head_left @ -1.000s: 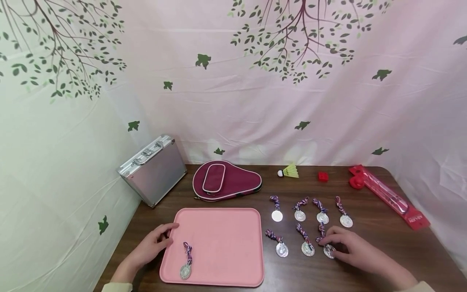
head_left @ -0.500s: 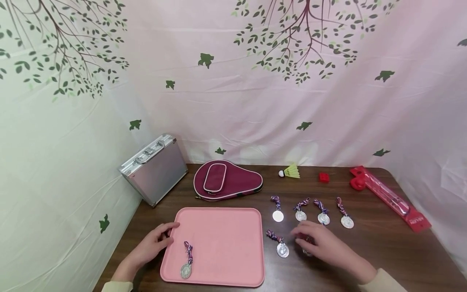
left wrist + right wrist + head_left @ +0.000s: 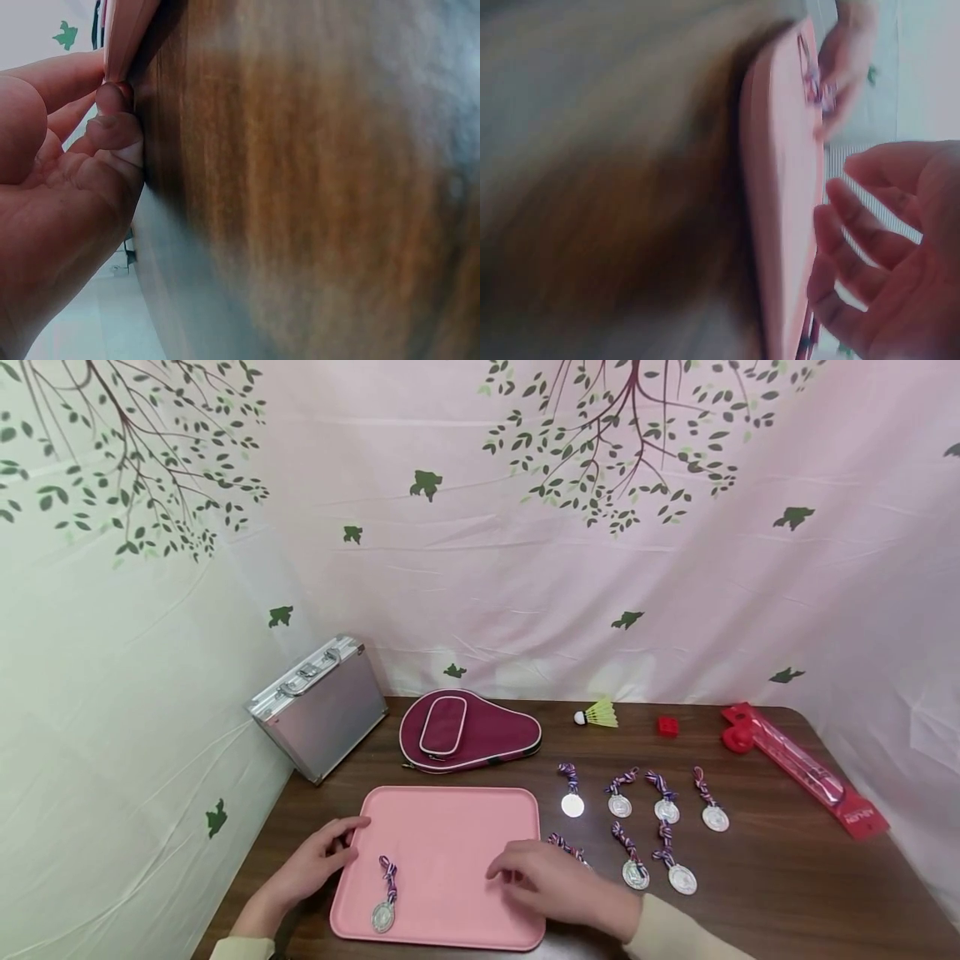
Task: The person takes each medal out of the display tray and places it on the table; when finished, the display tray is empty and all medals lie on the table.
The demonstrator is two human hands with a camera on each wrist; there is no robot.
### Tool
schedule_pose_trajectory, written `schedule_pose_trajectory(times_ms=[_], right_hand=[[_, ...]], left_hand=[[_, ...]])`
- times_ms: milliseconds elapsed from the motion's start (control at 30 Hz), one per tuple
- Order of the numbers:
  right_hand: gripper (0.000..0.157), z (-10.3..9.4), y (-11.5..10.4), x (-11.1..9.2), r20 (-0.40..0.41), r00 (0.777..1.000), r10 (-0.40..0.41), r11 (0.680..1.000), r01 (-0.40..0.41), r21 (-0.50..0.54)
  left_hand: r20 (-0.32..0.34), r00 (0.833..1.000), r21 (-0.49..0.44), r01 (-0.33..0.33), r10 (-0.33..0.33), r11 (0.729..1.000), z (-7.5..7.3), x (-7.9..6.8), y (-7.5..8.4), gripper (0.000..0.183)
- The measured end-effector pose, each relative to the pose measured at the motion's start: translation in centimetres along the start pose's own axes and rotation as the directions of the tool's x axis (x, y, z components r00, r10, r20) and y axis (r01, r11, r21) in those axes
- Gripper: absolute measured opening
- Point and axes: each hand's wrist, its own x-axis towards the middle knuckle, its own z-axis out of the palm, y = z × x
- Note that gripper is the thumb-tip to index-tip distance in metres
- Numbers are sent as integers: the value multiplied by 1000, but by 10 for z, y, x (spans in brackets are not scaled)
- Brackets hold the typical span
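My left hand (image 3: 311,864) rests at the left rim of the pink tray (image 3: 450,792), its fingers touching the edge. The left wrist view has those fingers (image 3: 112,131) beside the tray's side, low to the table. Over the tray's right part hovers my right hand (image 3: 543,881); its fingers are loosely bent with nothing between them in the right wrist view. A silver medal (image 3: 383,916) with a knotted striped ribbon lies at the tray's lower left. Right of the tray lie several similar medals (image 3: 682,878) in two rough rows, one medal (image 3: 570,845) partly hidden by my right hand.
Along the back of the table (image 3: 787,885) stand a silver case (image 3: 322,714) and a maroon paddle case (image 3: 502,731). Further right are a yellow shuttlecock (image 3: 597,713), a red block (image 3: 667,727) and a long red package (image 3: 806,768).
My right hand has left the lower right medal and moved left across the other medals to above the tray. That medal stays on the table. My left hand keeps its place.
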Motion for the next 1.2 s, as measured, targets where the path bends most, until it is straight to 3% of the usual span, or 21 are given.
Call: schedule_pose_trajectory(times_ms=[233, 567, 767, 933, 1200], right_hand=[[26, 29, -32, 39, 72, 997, -41, 997, 45, -63], [30, 61, -63, 80, 175, 981, -82, 990, 100, -97], [30, 82, -72, 94, 200, 978, -57, 992, 78, -97], [12, 94, -76, 103, 209, 978, -6, 991, 33, -129], [6, 100, -74, 108, 175, 984, 41, 975, -2, -221]], left_hand=[[-13, 1000, -28, -12, 12, 1000, 1, 2, -9, 42], [-7, 1000, -8, -19, 19, 1000, -1, 1, -5, 41], [0, 1000, 4, 18, -18, 1000, -2, 2, -7, 40], [2, 999, -11, -42, 42, 999, -1, 1, -11, 40], [-2, 994, -16, -105, 105, 994, -1, 1, -9, 40]])
